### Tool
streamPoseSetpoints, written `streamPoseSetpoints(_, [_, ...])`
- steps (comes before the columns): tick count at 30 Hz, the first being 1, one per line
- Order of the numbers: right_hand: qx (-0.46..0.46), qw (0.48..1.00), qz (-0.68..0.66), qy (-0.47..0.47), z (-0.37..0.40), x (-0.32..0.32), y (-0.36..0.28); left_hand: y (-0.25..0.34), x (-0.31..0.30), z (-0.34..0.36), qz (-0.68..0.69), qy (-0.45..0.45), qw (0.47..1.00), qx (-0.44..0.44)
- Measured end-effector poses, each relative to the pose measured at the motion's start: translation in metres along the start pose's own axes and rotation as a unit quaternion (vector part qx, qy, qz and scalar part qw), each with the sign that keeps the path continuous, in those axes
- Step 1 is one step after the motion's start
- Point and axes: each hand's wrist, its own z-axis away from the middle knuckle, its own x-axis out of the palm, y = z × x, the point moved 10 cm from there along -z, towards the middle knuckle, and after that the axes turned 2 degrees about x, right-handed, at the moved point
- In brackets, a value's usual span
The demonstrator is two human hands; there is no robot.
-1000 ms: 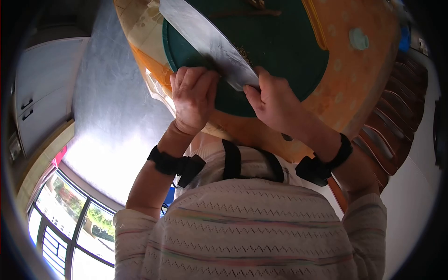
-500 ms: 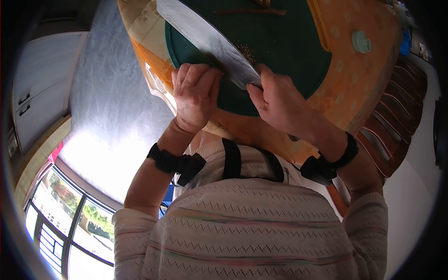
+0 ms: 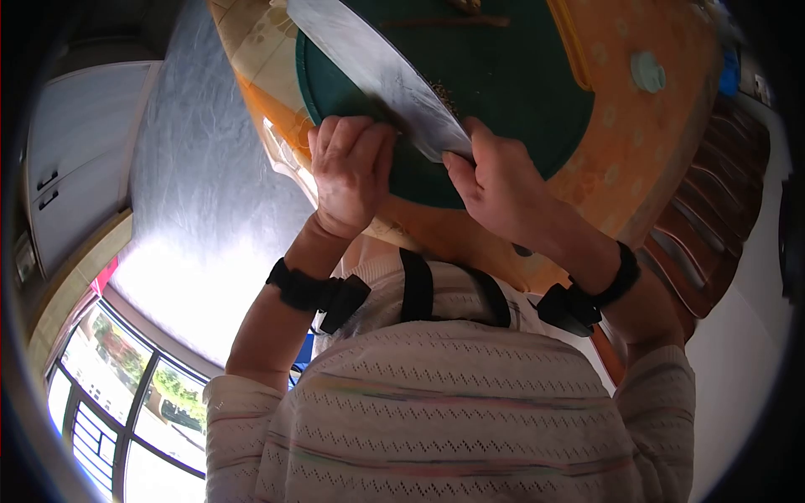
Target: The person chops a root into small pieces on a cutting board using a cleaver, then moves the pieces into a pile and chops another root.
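Note:
A large knife with a broad grey blade (image 3: 381,75) slants over the dark green round board (image 3: 520,92). My right hand (image 3: 503,172) is closed round its handle end, which the fingers hide. To the left of the blade, my left hand (image 3: 352,172) rests at the board's near edge with its fingers curled down; what they hold, if anything, is hidden. Small brown crumbs (image 3: 444,96) lie on the board just right of the blade. A thin brown stick (image 3: 453,22) lies farther back, beside a brown piece (image 3: 466,6) cut off by the frame's top.
The board stands on a table with an orange patterned cover (image 3: 620,134). A pale green cap-like object (image 3: 647,72) sits at the right, near a yellow-orange edge strip (image 3: 573,42). A brown wooden chair (image 3: 700,218) stands right of the table.
The knife and my right hand have shifted very slightly. My left hand stays almost in place, with its fingers still curled. The view has moved a little.

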Motion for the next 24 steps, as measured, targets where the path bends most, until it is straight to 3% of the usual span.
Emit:
streamPoseSetpoints(11, [-0.012, 1.000, 0.008, -0.002, -0.0023, 0.0001, -0.0023, 0.0016, 0.0000, 0.0007, 0.004, 0.007, 1.000, 0.004])
streamPoseSetpoints(13, [0.021, 1.000, -0.009, -0.009, -0.0029, 0.0045, 0.0019, 0.0031, 0.0004, -0.0010, 0.004, 0.008, 1.000, 0.007])
streamPoseSetpoints(24, [-0.026, 0.999, 0.000, 0.031, 0.0013, -0.0017, 0.0024, 0.0018, 0.0015, -0.0007, -0.003, 0.002, 1.000, 0.009])
